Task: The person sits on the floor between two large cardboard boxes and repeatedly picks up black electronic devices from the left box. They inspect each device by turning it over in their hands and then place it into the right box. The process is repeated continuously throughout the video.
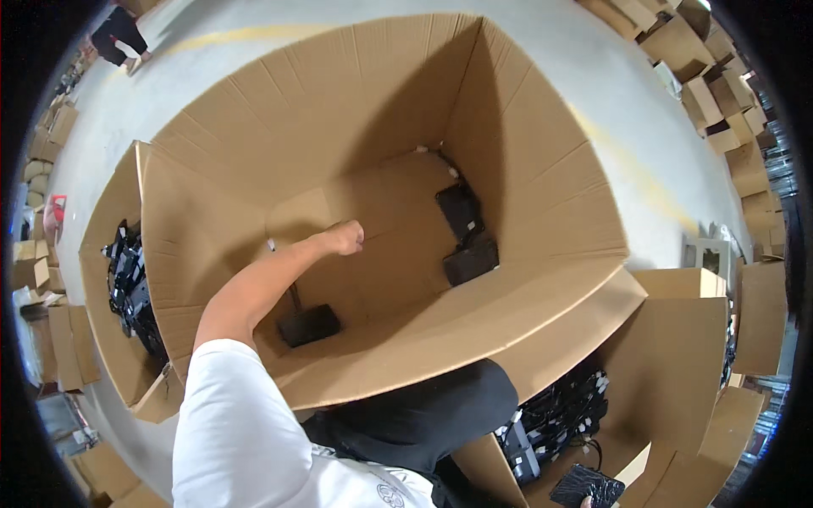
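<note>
My left hand (345, 238) reaches over a large cardboard box (322, 93), its fingers curled closed with nothing visible in them. Below it in the box, a flat black device (309, 326) with a cord lies by the near left corner. Two more black devices, one (460, 212) behind the other (471, 262), lie along the right side, with a cord and white connector. At the lower edge only a fingertip of my right hand (586, 503) shows, at a black device wrapped in shiny plastic (584, 486); the other fingers are hidden.
A smaller box at lower right holds a heap of black devices (563, 406) with cords. Left of the large box, another carton has more black items (131, 292). Stacked cartons (677, 42) line the far right. A person's legs (118, 38) show at the far left.
</note>
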